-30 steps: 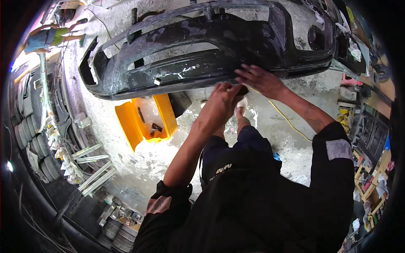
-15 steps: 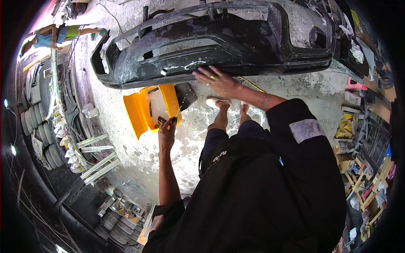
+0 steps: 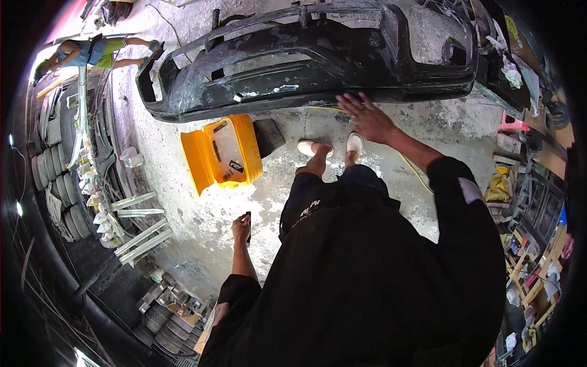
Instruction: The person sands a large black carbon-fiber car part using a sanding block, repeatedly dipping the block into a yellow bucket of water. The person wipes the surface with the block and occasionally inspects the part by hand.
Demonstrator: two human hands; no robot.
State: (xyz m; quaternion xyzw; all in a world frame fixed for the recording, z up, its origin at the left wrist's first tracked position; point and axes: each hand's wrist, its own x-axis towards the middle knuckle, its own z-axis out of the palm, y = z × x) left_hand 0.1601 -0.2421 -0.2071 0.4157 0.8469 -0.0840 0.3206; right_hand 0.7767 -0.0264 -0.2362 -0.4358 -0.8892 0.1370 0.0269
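Observation:
A large black car bumper (image 3: 306,61) stands across the concrete floor in front of me, scuffed with pale patches. My right hand (image 3: 367,117) reaches forward with fingers spread and rests flat on its lower edge. My left hand (image 3: 242,227) hangs low at my side, closed around a small dark flat tool. My feet in white shoes (image 3: 333,145) stand just below the bumper.
An orange plastic case (image 3: 223,153) lies open on the floor left of my feet, a dark block beside it. Stacked tyres and parts (image 3: 67,177) line the left wall. Another person (image 3: 92,52) crouches at far upper left. Cluttered shelves (image 3: 526,183) fill the right.
My left hand came off the bumper and dropped to my side with the dark tool. My right hand stayed on the bumper's lower edge, shifting right.

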